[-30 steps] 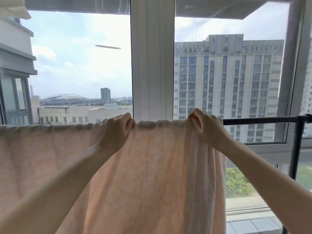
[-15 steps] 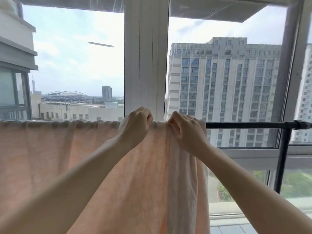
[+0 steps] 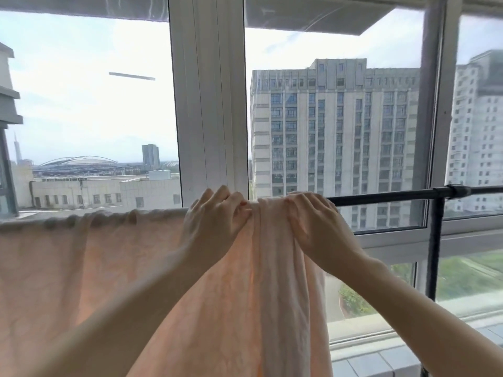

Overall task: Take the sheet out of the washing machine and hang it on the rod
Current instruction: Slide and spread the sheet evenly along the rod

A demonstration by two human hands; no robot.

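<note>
left hand (image 3: 215, 221): raised, fingers curled | right hand (image 3: 313, 224): raised, fingers curled

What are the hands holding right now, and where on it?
Both the left hand and right hand pinch the peach sheet at its top fold, where it drapes over the black rod.

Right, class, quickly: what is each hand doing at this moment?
Left hand: grips the sheet at the rod.
Right hand: grips the sheet's bunched edge.
</note>
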